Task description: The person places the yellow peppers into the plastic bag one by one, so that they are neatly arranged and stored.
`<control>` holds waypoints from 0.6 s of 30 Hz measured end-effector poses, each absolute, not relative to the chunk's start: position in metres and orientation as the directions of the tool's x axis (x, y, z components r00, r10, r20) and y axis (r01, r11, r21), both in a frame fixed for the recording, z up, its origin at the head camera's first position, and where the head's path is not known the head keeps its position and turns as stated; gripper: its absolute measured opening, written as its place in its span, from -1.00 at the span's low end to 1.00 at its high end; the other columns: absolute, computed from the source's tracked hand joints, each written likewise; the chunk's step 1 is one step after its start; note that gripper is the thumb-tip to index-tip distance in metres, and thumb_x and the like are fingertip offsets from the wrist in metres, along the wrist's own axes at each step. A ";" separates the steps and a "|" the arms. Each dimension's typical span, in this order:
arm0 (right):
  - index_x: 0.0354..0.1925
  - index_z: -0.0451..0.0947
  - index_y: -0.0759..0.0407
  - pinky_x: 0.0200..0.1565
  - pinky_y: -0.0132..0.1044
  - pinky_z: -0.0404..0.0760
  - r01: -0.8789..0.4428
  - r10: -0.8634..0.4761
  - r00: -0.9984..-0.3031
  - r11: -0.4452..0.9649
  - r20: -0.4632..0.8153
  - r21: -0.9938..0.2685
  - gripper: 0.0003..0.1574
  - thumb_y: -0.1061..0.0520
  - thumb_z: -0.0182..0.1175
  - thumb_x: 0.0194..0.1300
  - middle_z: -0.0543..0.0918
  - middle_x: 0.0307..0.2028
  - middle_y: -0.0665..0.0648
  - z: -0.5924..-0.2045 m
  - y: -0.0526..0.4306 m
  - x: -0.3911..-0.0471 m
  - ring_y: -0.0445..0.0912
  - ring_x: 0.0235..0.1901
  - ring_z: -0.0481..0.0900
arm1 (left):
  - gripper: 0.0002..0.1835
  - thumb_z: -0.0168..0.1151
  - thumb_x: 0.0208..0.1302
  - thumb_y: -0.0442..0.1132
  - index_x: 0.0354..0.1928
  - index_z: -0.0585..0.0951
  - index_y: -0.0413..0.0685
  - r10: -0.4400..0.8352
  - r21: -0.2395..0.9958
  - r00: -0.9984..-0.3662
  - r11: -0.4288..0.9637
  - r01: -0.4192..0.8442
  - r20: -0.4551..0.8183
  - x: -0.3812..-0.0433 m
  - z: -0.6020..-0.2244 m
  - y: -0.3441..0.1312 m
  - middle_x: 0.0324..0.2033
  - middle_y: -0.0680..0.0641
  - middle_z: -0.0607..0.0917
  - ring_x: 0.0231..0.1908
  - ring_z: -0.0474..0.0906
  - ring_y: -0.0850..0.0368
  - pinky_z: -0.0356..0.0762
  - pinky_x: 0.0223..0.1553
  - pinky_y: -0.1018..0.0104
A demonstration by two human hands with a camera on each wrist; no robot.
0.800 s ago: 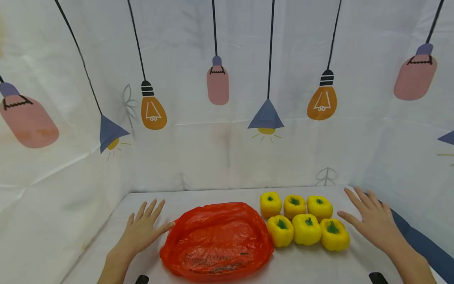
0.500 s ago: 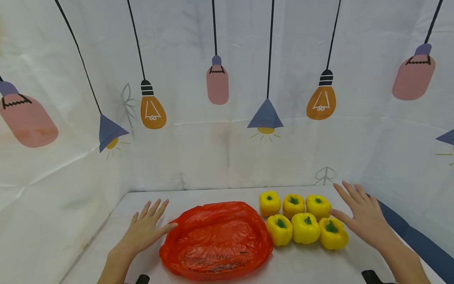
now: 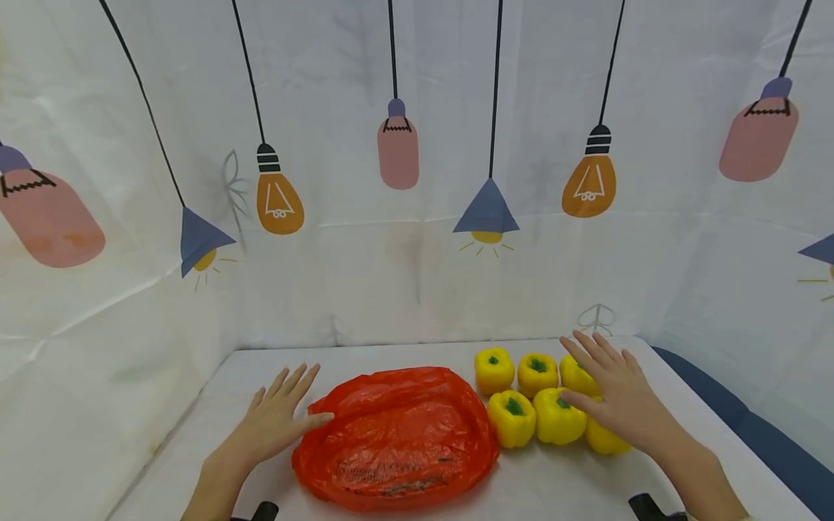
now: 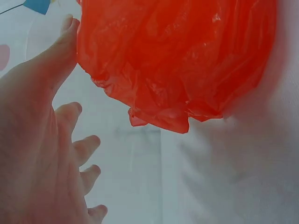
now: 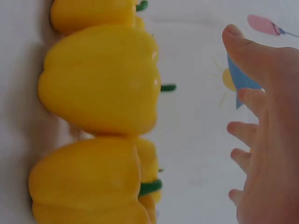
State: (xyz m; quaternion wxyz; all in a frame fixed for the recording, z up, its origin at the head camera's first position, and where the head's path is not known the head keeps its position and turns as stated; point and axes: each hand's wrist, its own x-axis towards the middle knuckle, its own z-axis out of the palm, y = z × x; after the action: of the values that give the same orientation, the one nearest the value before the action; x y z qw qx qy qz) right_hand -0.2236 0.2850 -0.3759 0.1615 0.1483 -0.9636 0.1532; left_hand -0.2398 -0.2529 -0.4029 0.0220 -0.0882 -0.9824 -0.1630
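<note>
A red plastic bag (image 3: 397, 441), crumpled and rounded, lies on the white table in the head view. Just right of it several yellow bell peppers (image 3: 511, 420) with green stems stand in two rows. My left hand (image 3: 274, 420) hovers at the bag's left edge, fingers spread, holding nothing; whether its thumb touches the bag I cannot tell. Over the right-hand peppers hangs my right hand (image 3: 615, 398), fingers extended, partly hiding two of them. In the right wrist view a gap shows between this hand (image 5: 266, 126) and the peppers (image 5: 100, 79).
The white table (image 3: 541, 485) ends at a white cloth backdrop (image 3: 417, 289) printed with hanging lamps. Along the table's right side runs a dark blue surface (image 3: 736, 412). Black straps with camera parts (image 3: 263, 510) sit by the wrists.
My right hand has moved left, from beside the peppers to above the right-hand ones. The left hand has shifted slightly right toward the bag. Bag and peppers have stayed in place.
</note>
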 end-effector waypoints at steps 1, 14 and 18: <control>0.57 -0.02 -0.16 0.41 0.49 -0.40 -0.341 -0.243 -0.905 0.906 0.349 -0.252 0.06 -0.34 0.19 0.29 0.05 0.56 0.26 -0.376 0.281 -0.224 0.33 0.54 -0.16 | 0.07 0.04 0.13 0.56 0.58 0.03 0.23 0.172 0.321 -0.983 0.929 0.185 0.068 -0.239 -0.403 -0.253 0.56 -0.21 0.07 0.52 -0.16 -0.41 -0.23 0.33 -0.62; 0.48 0.21 -0.27 0.39 0.45 -0.04 -0.432 -0.342 -0.881 0.862 0.325 -0.263 0.05 -0.45 0.29 0.11 0.26 0.50 0.11 -0.378 0.238 -0.219 0.25 0.49 0.12 | -0.07 0.17 0.15 0.43 0.53 0.17 0.35 0.286 0.381 -0.958 0.882 0.276 0.032 -0.235 -0.399 -0.245 0.54 -0.16 0.16 0.52 -0.09 -0.42 -0.09 0.30 -0.63; 0.46 0.26 -0.28 0.39 0.43 0.00 -0.455 -0.378 -0.874 0.858 0.307 -0.240 0.05 -0.42 0.36 0.06 0.31 0.47 0.05 -0.380 0.229 -0.220 0.18 0.46 0.23 | -0.10 0.22 0.15 0.39 0.51 0.23 0.34 0.313 0.414 -0.950 0.863 0.288 0.009 -0.235 -0.400 -0.242 0.54 -0.16 0.17 0.52 -0.09 -0.43 -0.08 0.30 -0.63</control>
State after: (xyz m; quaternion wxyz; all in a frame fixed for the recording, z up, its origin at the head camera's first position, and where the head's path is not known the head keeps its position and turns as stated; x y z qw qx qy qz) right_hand -0.2204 0.2292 -0.3799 0.1255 0.2179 -0.9556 0.1540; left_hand -0.2352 -0.2421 -0.3997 -0.0293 -0.1558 -0.9648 -0.2100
